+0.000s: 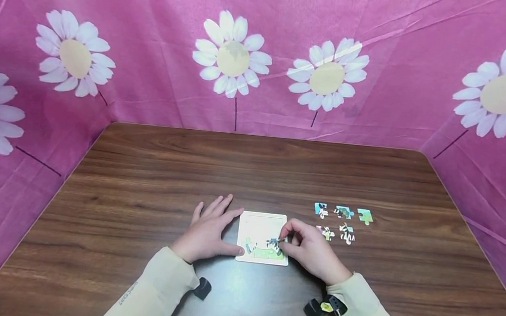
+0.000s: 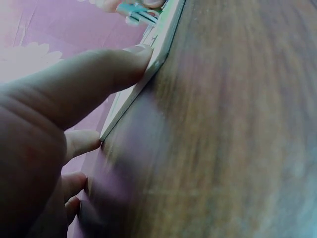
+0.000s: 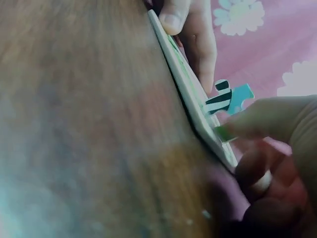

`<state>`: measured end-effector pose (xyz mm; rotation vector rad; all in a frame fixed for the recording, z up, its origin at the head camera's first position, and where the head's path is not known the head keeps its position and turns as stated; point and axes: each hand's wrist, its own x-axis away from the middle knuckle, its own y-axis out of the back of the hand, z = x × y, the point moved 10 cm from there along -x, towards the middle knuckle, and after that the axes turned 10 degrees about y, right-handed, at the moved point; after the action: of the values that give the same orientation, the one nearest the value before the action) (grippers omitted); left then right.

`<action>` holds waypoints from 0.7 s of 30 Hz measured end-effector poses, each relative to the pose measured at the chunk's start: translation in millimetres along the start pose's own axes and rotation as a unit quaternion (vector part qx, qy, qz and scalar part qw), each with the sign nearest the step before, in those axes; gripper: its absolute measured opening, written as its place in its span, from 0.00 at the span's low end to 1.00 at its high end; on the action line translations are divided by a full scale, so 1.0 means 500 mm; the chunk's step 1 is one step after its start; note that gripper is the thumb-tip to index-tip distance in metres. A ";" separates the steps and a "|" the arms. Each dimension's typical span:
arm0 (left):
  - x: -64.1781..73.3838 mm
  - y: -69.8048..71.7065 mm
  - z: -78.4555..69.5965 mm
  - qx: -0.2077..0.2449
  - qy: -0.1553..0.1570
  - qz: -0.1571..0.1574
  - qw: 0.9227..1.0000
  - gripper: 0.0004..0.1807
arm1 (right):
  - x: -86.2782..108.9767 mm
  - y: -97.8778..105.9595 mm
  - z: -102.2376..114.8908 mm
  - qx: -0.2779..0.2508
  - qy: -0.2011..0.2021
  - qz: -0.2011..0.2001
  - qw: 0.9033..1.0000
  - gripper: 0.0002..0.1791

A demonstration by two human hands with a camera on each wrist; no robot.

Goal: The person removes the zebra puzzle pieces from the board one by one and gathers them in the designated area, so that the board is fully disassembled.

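Lying spread, the left hand touches the board as the right hand pinches a puzzle piece.

The brown wood-grain tabletop, with rounded far corners, carries a square white jigsaw tray lying flat; to its right lie five loose jigsaw pieces, three behind two.

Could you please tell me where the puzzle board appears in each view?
Head: puzzle board in the lower middle, slightly right of centre.
Left wrist: slanting strip, upper middle, cut off at top.
Right wrist: slants from top centre down rightward.
Shared landmark: the left thumb, resting on the board.
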<state>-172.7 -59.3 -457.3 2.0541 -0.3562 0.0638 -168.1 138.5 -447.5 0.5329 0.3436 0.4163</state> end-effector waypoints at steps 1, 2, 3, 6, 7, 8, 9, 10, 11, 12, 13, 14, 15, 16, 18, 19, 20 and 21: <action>0.000 -0.001 0.000 -0.001 0.000 0.001 1.000 0.51 | 0.002 0.003 -0.002 -0.011 -0.001 -0.009 1.000 0.12; 0.000 -0.001 0.000 -0.002 0.000 0.001 1.000 0.51 | 0.003 0.006 -0.003 -0.022 -0.003 -0.020 1.000 0.11; 0.001 -0.001 0.000 -0.003 0.000 0.002 1.000 0.51 | 0.003 0.008 -0.006 -0.035 -0.005 -0.030 0.999 0.11; 0.001 -0.001 0.000 -0.004 -0.001 0.001 1.000 0.51 | 0.003 0.013 -0.012 -0.069 -0.015 -0.052 0.996 0.11; 0.001 0.000 0.000 -0.004 -0.001 0.001 1.000 0.51 | 0.003 0.013 -0.014 -0.073 -0.019 -0.056 0.996 0.11; 0.001 0.000 -0.001 -0.004 -0.002 0.000 1.000 0.51 | 0.002 0.013 -0.016 -0.076 -0.023 -0.058 0.995 0.12; 0.002 0.001 -0.001 -0.004 -0.002 0.000 1.000 0.51 | 0.002 0.013 -0.018 -0.079 -0.027 -0.059 0.995 0.12; 0.002 0.002 -0.001 -0.004 -0.003 -0.001 1.000 0.51 | 0.001 0.012 -0.020 -0.080 -0.031 -0.059 0.995 0.12; 0.002 0.002 -0.001 -0.004 -0.003 -0.001 1.000 0.51 | 0.001 0.011 -0.021 -0.080 -0.034 -0.058 0.995 0.12; 0.002 0.002 -0.001 -0.005 -0.003 -0.002 1.000 0.51 | 0.000 0.010 -0.022 -0.080 -0.036 -0.057 0.995 0.12; 0.002 0.002 0.000 -0.005 -0.003 -0.003 1.000 0.51 | 0.000 0.010 -0.022 -0.078 -0.036 -0.057 0.995 0.12; 0.002 0.003 -0.001 -0.005 -0.003 -0.003 1.000 0.51 | 0.001 0.011 -0.022 -0.078 -0.034 -0.057 0.995 0.12; 0.002 0.003 -0.001 -0.004 -0.004 -0.004 1.000 0.51 | 0.001 0.012 -0.021 -0.075 -0.032 -0.058 0.995 0.11; 0.002 0.003 -0.002 -0.003 -0.004 -0.004 1.000 0.51 | 0.002 0.013 -0.020 -0.071 -0.028 -0.061 0.995 0.11; 0.003 0.004 -0.003 -0.001 -0.005 -0.005 1.000 0.51 | 0.005 0.017 -0.019 -0.061 -0.023 -0.066 0.996 0.10; 0.002 0.004 -0.003 -0.001 -0.006 -0.005 1.000 0.51 | 0.006 0.019 -0.019 -0.060 -0.022 -0.068 0.996 0.10; 0.003 0.004 -0.004 0.000 -0.006 -0.005 1.000 0.51 | 0.008 0.019 -0.020 -0.062 -0.024 -0.070 0.995 0.10; 0.003 0.004 -0.004 0.000 -0.006 -0.005 1.000 0.51 | 0.010 0.019 -0.021 -0.065 -0.026 -0.071 0.995 0.10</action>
<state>-171.5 -58.9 -454.4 2.0568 -0.3533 0.0459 -171.0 152.8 -451.8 0.3886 0.3004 0.2847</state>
